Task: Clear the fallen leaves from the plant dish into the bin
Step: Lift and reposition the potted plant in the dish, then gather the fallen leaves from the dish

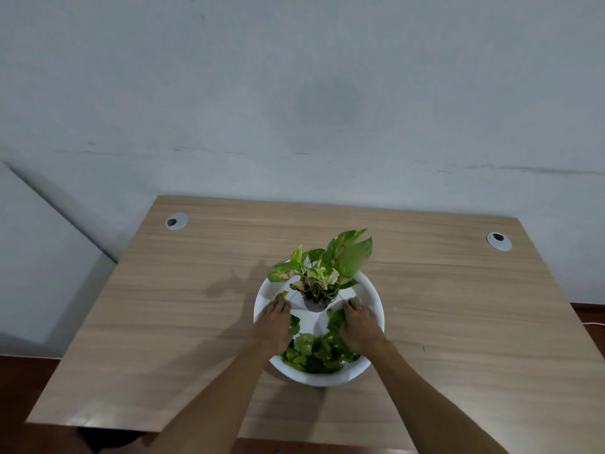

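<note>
A round white dish (373, 293) sits in the middle of the wooden table. A small potted plant (322, 273) with green and yellow leaves stands at the dish's far side. Loose green fallen leaves (319, 352) are heaped in the near half of the dish. My left hand (273, 326) lies palm down inside the dish at its left, fingers spread toward the pot. My right hand (358, 326) lies palm down at the right, resting on leaves. Neither hand visibly grips anything. No bin is in view.
The wooden table (163, 306) has a grey cable grommet at the back left (176, 221) and another at the back right (498, 241). A pale wall stands behind the table. Dark floor shows at the lower left and right.
</note>
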The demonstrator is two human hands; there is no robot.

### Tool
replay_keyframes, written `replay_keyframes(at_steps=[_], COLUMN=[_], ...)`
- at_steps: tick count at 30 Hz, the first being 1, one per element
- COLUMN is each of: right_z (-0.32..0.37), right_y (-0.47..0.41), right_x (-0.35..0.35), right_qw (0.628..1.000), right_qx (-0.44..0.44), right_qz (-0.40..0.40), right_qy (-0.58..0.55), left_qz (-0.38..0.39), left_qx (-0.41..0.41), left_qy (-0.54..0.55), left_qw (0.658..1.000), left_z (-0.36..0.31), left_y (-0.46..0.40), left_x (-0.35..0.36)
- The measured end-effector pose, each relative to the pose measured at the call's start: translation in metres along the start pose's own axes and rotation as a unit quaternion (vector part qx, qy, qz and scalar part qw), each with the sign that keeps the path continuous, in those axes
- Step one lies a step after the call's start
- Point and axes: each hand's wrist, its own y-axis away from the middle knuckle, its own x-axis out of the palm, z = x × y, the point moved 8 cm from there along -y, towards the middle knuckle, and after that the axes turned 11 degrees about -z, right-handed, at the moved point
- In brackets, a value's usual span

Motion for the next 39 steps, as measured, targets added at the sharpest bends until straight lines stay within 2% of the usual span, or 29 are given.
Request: replay_keyframes(at_steps=[5, 12, 18, 21, 27, 31, 39], right_z=[0.009, 0.035, 0.033, 0.035, 0.040, 0.032, 0.033], right_y=[0.032, 0.072, 0.056, 0.047, 0.031, 0.032, 0.068], right_x=[0.001, 0.011, -0.012, -0.006, 0.020, 0.032, 0.025], right_qw=[0.999, 0.999, 0.999, 0.999, 0.997, 0.996, 0.993], right_qx=[0.022, -0.019, -0.030, -0.048, -0.077, -0.086, -0.111], right_qz=[0.031, 0.049, -0.022, -0.003, 0.010, 0.006, 0.024], right_qy=[-0.014, -0.014, -0.027, -0.022, 0.012, 0.028, 0.033], left_qz=[0.054, 0.035, -0.021, -0.021, -0.005, 0.039, 0.092], left_qx=[-0.036, -0.047, -0.027, -0.004, 0.016, 0.046, 0.048], left_qy=[0.045, 0.087, 0.055, 0.026, -0.020, -0.068, -0.051], left_qw=[0.997, 0.994, 0.998, 0.999, 1.000, 0.996, 0.993], left_z=[-0.015, -0.039, -0.023, -0.013, -0.007, 0.000, -0.011], left_y=[0.032, 0.062, 0.043, 0.028, 0.001, -0.008, 0.037], left_x=[-0.008, -0.022, -0.040, -0.036, -0.016, -0.001, -0.015])
